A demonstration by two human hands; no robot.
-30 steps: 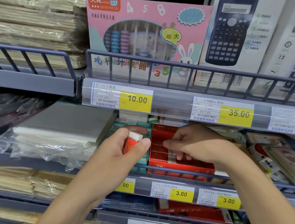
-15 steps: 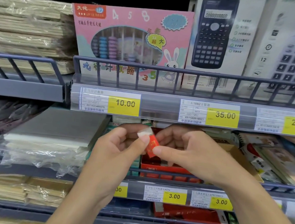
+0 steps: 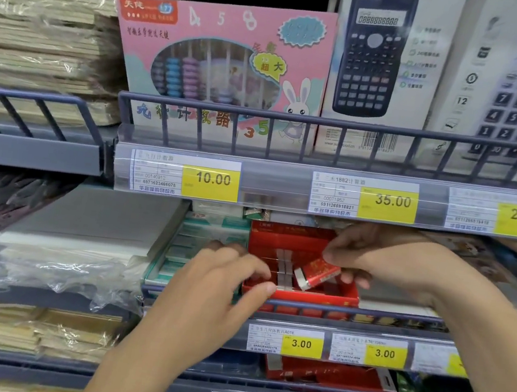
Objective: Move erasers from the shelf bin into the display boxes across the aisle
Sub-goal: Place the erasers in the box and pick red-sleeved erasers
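Note:
A red display box sits on the middle shelf behind a wire rail, with a few erasers lined up inside. My right hand reaches in from the right and pinches a red-sleeved eraser with a white end, tilted over the box. My left hand rests at the box's left front corner, fingers loosely curled against its edge, holding nothing that I can see.
A teal box of erasers stands left of the red one. Plastic-wrapped paper stacks fill the left side. Above, a pink abacus box and calculator packs stand behind a rail. Yellow price tags line the shelf edges.
The eraser passed from my left hand to my right, and my right hand lowered it over the red box. My left hand dropped to the box's front corner.

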